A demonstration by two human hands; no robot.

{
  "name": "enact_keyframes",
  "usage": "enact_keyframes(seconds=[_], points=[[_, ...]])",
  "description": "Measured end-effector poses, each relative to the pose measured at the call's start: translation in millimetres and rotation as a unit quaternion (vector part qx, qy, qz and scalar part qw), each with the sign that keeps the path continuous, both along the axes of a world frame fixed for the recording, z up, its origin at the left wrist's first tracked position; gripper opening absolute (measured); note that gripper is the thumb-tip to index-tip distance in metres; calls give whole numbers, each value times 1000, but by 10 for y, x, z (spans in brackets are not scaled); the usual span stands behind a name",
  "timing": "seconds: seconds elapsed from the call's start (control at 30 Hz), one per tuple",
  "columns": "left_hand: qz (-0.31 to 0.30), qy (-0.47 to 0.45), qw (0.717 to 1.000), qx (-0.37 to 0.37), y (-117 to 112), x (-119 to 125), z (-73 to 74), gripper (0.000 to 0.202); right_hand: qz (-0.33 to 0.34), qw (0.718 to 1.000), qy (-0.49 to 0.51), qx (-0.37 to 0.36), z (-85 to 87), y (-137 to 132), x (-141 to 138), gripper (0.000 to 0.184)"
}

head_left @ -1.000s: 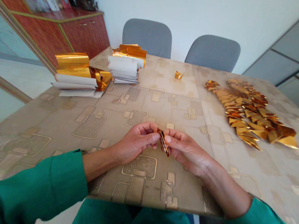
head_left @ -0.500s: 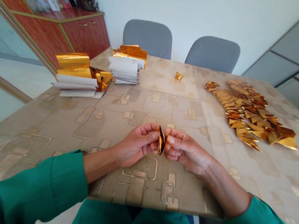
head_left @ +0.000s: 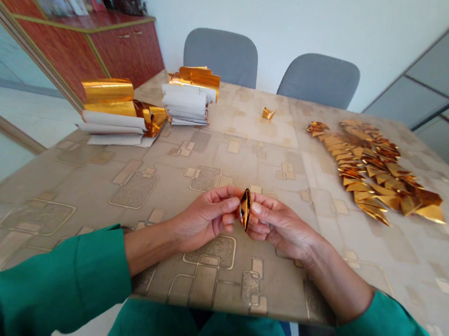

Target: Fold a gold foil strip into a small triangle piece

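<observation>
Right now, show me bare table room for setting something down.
Free: the patterned table between the left paper stack and left hand, and beyond the right hand up to the small gold piece. Crowded: the gold triangles at right.

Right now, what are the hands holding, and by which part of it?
The left hand and right hand pinch a small folded gold-foil piece between them, one at each of its sides.

Two grey upholstered chairs stand before the white wall beyond the patterned table, with a reddish wooden sideboard at upper left and grey panelling at upper right.
</observation>
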State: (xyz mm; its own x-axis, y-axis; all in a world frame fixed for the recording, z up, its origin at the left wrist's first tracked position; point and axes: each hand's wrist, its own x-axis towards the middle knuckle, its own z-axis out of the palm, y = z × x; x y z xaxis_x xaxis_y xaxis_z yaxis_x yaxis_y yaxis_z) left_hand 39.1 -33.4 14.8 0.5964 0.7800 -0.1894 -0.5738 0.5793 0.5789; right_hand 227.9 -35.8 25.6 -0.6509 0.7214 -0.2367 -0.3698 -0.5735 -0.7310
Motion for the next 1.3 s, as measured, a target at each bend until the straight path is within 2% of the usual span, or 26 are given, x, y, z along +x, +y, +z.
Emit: enact_keyframes(seconds=[0.1,0.17,0.27,0.47,0.77,0.93,1.07,1.3], points=[[15,-10,1000,-9,6,-8,12,23,50,998,40,-4,5,11,22,11],[21,-11,1000,1,4,-7,21,22,56,997,56,0,0,14,21,9],[26,4,999,27,1,0,30,16,46,997,61,-3,-12,13,-2,11],[34,38,998,46,-9,6,41,21,49,997,62,-7,-35,10,-36,12],[48,30,998,41,-8,18,66,24,4,999,49,-10,-58,-3,-82,17],[54,50,997,34,0,8,43,27,-6,999,49,-8,-77,8,-78,14],[36,40,998,19,-6,4,39,23,2,999,41,-15,-75,8,-73,15],[31,21,999,24,-17,24,45,20,-27,999,36,-15,-56,-10,-110,17]])
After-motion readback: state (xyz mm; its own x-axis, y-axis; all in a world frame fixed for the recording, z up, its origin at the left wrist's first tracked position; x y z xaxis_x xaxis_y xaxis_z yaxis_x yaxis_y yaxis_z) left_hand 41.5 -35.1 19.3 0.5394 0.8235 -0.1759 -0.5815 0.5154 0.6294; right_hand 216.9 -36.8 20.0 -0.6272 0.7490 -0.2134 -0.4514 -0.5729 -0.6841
